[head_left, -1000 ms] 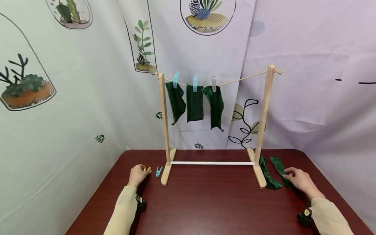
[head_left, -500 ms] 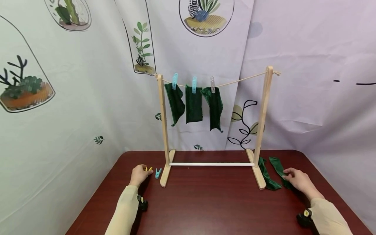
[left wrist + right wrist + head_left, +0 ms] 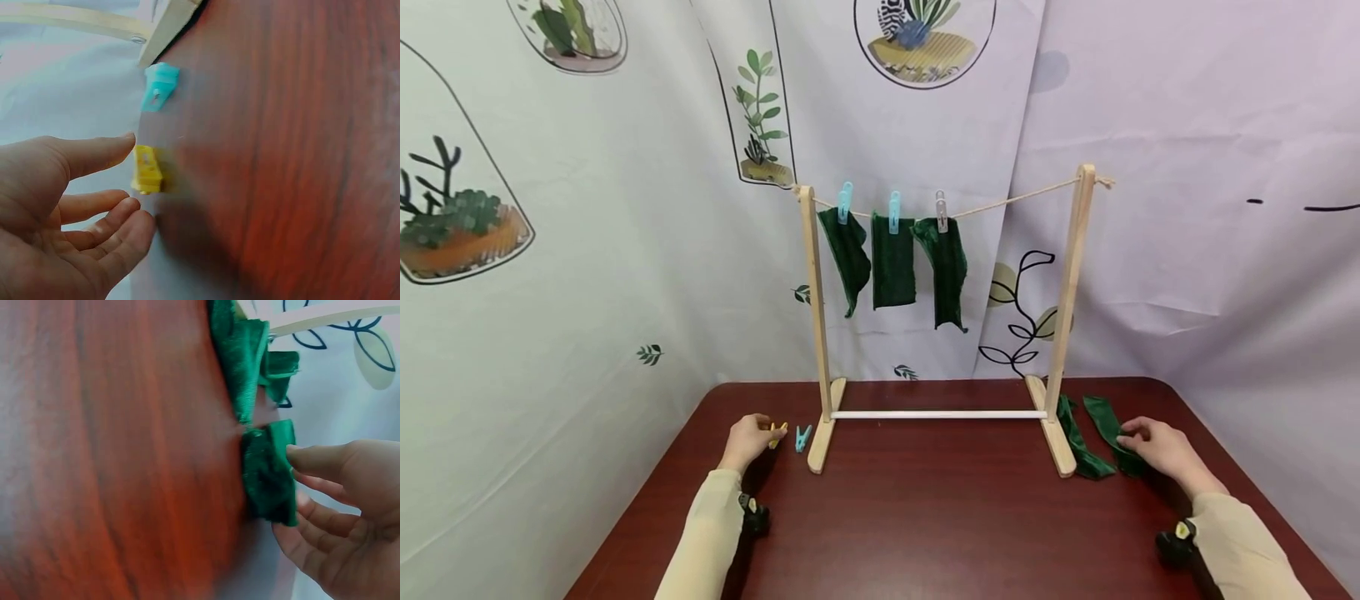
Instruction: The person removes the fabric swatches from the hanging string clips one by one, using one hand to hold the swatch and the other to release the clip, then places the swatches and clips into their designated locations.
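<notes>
White fabric [image 3: 655, 217] printed with plants backs your reddish-brown table [image 3: 925, 517]. Your left hand [image 3: 748, 442] is spread, thumb apart from fingers, with the yellow clothespin [image 3: 148, 170] at its three o'clock, by the gap. Further toward three lies a blue clothespin [image 3: 160, 84], near it. Your right hand [image 3: 1161, 450] meets a green cloth [image 3: 1107, 427] at nine o'clock; whether it pinches it, I cannot tell. Further toward nine, a second cloth [image 3: 1078, 443] lies beside the wooden rack [image 3: 1067, 300]. At twelve o'clock, three pegged green pieces [image 3: 893, 262] hang from its line [image 3: 1022, 198].
</notes>
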`<state>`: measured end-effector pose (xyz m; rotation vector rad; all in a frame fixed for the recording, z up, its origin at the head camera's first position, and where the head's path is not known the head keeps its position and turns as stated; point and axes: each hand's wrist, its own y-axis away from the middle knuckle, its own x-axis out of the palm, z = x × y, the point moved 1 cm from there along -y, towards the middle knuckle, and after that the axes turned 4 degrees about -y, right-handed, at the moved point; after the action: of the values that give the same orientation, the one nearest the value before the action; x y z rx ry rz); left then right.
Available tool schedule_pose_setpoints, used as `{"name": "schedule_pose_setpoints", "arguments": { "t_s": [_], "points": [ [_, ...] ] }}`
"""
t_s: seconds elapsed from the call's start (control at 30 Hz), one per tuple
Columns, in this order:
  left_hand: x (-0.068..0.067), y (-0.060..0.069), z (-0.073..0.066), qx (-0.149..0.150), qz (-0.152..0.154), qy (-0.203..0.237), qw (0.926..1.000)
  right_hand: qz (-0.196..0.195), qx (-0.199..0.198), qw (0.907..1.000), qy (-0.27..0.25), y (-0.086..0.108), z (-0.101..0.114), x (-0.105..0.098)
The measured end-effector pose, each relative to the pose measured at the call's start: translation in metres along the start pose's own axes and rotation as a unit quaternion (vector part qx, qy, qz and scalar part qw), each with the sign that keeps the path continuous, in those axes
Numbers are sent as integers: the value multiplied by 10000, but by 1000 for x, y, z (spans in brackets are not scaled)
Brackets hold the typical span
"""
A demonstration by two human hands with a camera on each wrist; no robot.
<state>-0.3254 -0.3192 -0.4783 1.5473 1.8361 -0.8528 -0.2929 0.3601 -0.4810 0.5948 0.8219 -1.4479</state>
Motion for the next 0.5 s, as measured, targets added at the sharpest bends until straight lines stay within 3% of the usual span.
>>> {"name": "schedule_pose_setpoints", "arguments": {
  "t_s": [0.23, 0.5],
  "points": [
    [-20, -2, -14, 173, -92, -152, 9997, -529, -320, 9980, 160, -8, 21, -19],
    [-50, -11, -47, 401, -275, 46, 9988, -863, -575, 9946, -7, -22, 63, -54]
  ]
}}
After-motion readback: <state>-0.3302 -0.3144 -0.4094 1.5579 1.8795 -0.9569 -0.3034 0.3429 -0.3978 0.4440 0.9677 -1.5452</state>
